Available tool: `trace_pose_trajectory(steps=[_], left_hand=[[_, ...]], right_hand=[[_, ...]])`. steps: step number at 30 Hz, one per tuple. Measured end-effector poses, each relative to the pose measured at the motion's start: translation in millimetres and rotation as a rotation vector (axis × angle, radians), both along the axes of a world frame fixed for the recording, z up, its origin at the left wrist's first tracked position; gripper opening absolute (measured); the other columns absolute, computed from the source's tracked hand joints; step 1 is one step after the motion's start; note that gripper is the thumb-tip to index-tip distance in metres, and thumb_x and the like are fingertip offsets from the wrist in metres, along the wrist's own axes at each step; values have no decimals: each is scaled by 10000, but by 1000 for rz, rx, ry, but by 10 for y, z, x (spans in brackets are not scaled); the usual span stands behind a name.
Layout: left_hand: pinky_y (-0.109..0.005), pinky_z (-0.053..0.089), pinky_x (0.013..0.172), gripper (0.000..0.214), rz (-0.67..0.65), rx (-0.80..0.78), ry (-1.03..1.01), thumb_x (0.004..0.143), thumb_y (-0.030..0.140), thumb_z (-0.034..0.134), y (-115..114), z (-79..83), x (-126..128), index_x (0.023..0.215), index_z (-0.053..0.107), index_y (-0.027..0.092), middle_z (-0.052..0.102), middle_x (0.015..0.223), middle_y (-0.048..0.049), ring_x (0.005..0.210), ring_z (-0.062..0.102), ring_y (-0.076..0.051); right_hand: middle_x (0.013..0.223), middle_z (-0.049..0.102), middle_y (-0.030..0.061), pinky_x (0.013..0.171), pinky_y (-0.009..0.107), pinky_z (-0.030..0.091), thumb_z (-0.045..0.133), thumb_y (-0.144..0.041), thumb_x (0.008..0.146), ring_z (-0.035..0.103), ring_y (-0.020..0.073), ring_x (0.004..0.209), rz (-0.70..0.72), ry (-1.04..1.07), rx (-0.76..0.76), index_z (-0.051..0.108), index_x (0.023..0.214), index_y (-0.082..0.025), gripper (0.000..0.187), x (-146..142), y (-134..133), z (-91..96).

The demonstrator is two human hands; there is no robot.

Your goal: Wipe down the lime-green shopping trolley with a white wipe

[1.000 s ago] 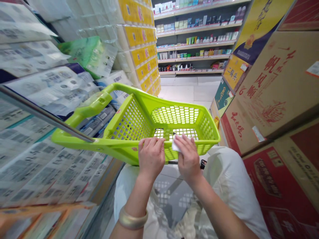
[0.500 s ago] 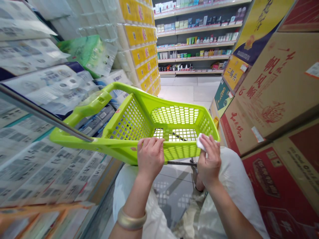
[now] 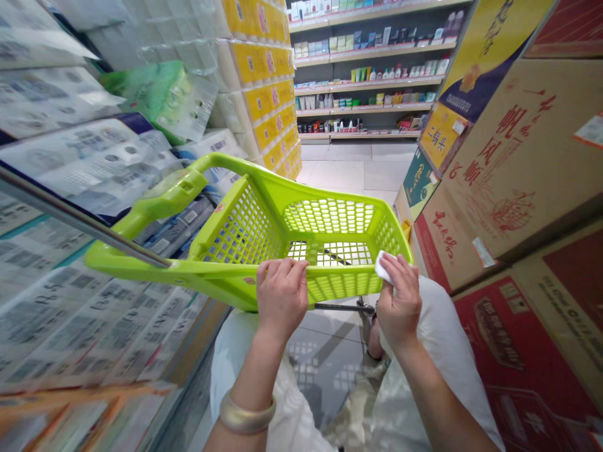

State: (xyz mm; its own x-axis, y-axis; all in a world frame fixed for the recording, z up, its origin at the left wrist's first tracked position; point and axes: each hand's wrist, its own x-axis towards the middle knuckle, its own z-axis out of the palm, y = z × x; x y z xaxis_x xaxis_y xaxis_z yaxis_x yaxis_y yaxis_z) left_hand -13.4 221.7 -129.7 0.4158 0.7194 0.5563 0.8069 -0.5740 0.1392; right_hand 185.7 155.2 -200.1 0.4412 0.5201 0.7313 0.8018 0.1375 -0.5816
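Far left, film-wrapped packs of paper goods (image 3: 61,314) line the aisle, and a metal rail (image 3: 70,213) crosses in front of the left end of a lime-green plastic shopping basket (image 3: 141,267). The basket stands in the aisle directly before the person, above a tiled floor (image 3: 330,358), with a long looped handle (image 3: 160,201) rising at its left. It appears light and stiff, its thin moulded walls pierced by a square mesh; the solid rim and handle offer the surest hold, while the mesh may flex under the fingers.

Centre, the left hand (image 3: 281,301), a gold bangle (image 3: 247,414) at its wrist, curls its fingers over the near rim and clamps it. Right of this, the right hand (image 3: 400,304) stands apart from the left, thumb and fingers pinching a small white tissue (image 3: 384,269) at the rim. The tissue looks soft and flimsy, so it is best held by a gentle pinch.

Far right, printed cardboard cartons (image 3: 513,176) border the aisle; retail shelves (image 3: 367,69) stand beyond.
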Motion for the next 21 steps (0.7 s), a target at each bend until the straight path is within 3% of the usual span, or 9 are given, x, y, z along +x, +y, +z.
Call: trace_pose_trajectory(steps=[4,6,8,14,21], left_hand=[[-405,348,917,178,2,-7,11,928,195,532,0,6,-1,1005,690,225,721,906,-26,913,599,-235],[-406,347,917,183,0,-11,19,930,197,528,-4,14,-10,1014,688,228,721,908,-27,916,599,-235],[-403,345,919,184,-6,-11,17,935,200,525,-7,18,-20,1018,686,232,722,908,-25,916,601,-231],[-400,345,915,177,-14,3,-6,935,202,526,1,-2,-18,1001,688,229,720,897,-25,904,600,-228],[-403,343,914,185,-21,-8,13,938,209,521,15,5,-21,1013,689,229,717,900,-26,917,597,-230]], right_hand=[[1264,692,70,1173,501,347,419,-58,913,545,213,1309,295,-99,-30,620,1267,-222,439,-469,103,116],[1271,691,54,1167,464,367,408,-54,928,529,203,1317,370,-143,-7,603,1298,-235,456,-629,127,143],[1252,697,45,1137,443,404,423,-53,932,525,211,1299,333,-146,15,600,1313,-254,465,-606,98,117],[1111,666,71,1010,420,488,506,-33,902,591,227,1116,90,-140,88,661,1251,-288,459,-103,-107,-45],[1133,690,71,1012,386,514,490,-43,916,583,215,1135,331,-209,81,602,1330,-256,480,-581,133,-61]])
